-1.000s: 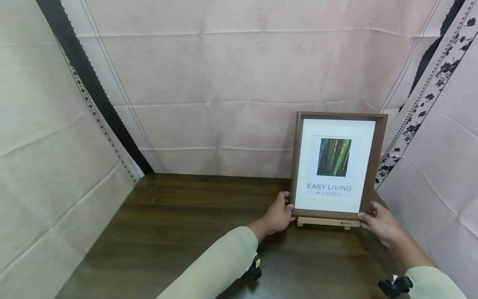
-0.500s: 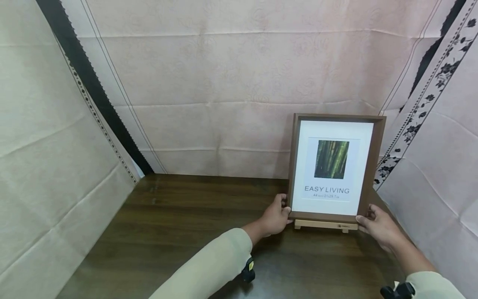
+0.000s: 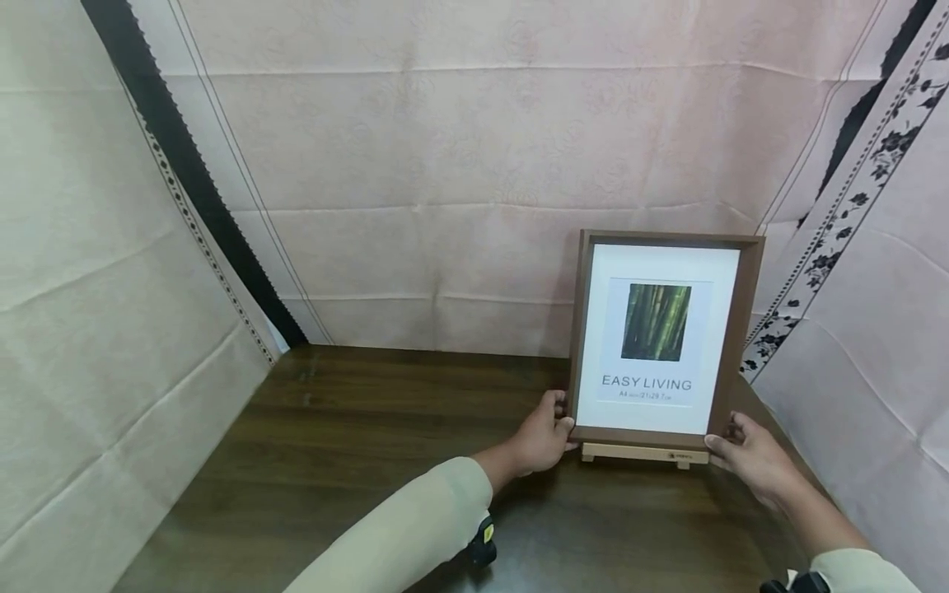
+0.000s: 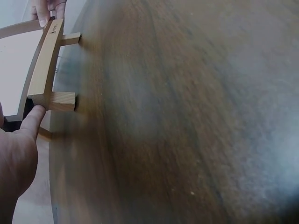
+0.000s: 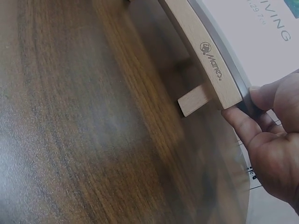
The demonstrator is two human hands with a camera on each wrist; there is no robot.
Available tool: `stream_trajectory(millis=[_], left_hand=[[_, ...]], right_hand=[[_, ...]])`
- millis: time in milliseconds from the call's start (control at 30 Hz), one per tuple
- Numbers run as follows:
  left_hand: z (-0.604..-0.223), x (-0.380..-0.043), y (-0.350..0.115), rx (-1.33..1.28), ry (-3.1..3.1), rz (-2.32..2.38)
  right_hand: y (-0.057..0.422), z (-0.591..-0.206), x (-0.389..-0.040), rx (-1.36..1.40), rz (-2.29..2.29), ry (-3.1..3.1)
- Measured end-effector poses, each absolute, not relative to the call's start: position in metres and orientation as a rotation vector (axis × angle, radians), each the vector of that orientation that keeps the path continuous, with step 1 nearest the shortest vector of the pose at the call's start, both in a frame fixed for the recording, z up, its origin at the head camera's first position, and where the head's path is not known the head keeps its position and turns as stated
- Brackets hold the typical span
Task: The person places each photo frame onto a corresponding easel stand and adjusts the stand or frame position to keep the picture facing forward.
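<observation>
A brown picture frame [image 3: 666, 238] leans back slightly on a small wooden easel [image 3: 643, 453] at the right of the table. Inside its white mat is a green bamboo picture above the words "EASY LIVING". My left hand [image 3: 539, 435] grips the frame's lower left corner, thumb in front. At the lower right corner my right hand [image 3: 752, 461] pinches the frame between thumb and fingers. In the right wrist view, a finger of the right hand [image 5: 275, 144] touches the end of the easel's ledge [image 5: 205, 53]. In the left wrist view, the left index finger [image 4: 33, 120] reaches the ledge's other end.
The dark wood table [image 3: 356, 428] extends left and in front of the frame. A pale cloth [image 3: 445, 165] hangs behind it. More cloth stands on both sides, the right piece with a floral border [image 3: 826, 263] close beside the right hand.
The frame, easel and both hands have shifted slightly left and nearer to me. The grip at both lower corners stays the same.
</observation>
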State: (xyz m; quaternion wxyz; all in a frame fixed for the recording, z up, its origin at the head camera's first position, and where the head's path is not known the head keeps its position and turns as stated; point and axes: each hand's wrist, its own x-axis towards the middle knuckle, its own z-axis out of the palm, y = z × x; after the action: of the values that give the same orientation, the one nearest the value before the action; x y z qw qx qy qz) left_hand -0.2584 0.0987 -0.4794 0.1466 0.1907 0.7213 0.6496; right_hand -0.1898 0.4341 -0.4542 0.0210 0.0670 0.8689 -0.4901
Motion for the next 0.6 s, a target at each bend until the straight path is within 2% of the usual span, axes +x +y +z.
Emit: stream_trajectory(millis=[600], left_hand=[[-0.48,-0.256,0.08,0.621,2.017,1.85]], right_hand=[[0.433,-0.46,-0.187,0.077,-1.637,2.586]])
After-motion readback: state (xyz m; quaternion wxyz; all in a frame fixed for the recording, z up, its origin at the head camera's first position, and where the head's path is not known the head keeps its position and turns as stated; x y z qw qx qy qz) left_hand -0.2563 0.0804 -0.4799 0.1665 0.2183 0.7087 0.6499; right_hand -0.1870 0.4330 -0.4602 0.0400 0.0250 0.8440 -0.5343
